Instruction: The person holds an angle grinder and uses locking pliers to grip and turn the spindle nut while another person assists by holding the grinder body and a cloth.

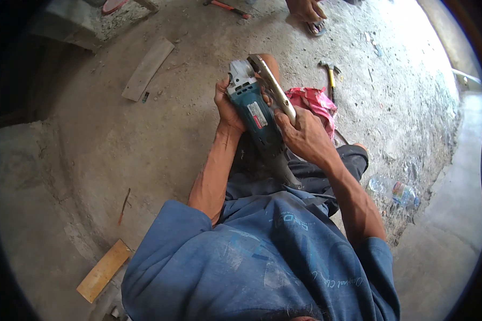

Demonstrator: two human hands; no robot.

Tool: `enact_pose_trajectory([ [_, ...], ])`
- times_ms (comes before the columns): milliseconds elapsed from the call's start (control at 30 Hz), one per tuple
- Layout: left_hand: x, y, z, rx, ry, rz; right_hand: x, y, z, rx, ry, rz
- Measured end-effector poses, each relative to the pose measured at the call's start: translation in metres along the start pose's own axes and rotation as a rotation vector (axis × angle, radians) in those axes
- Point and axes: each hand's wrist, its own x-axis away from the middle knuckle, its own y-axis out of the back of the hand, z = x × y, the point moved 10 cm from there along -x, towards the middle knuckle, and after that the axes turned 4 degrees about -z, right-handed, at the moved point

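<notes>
A teal angle grinder point(254, 115) with a silver gear head lies tilted over my lap. My left hand point(229, 109) is wrapped around the grinder from its left side, close to the head. In my right hand point(305, 134) is a long pale metal hand tool point(276, 88), gripped near its lower end. The tool's far end lies against the grinder's head; whether it is a wrench or pliers I cannot make out. Some of my left fingers show between the grinder and the tool.
A crumpled red plastic bag point(317, 107) and a claw hammer point(332, 80) lie to the right. Plastic bottles point(404, 193) are farther right. Wooden boards point(149, 69) lie left. Beyond are a red-handled tool point(227, 7) and another person's hand point(305, 9) and sandalled foot.
</notes>
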Motion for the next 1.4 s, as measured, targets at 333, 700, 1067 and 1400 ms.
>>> enact_pose_trajectory([
  [333, 0.002, -0.012, 0.002, 0.005, -0.025, 0.013, 0.005, 0.001, -0.004, 0.024, -0.054, -0.051],
  [700, 0.009, -0.024, 0.011, -0.066, -0.010, 0.015, 0.014, -0.002, -0.021, -0.090, 0.017, -0.097],
  [1067, 0.012, -0.008, 0.014, -0.047, 0.002, -0.050, 0.006, -0.016, -0.030, -0.115, -0.024, -0.138],
  [1400, -0.001, 0.002, 0.011, 0.008, 0.006, 0.014, 0.000, -0.005, -0.009, -0.082, -0.033, -0.110],
])
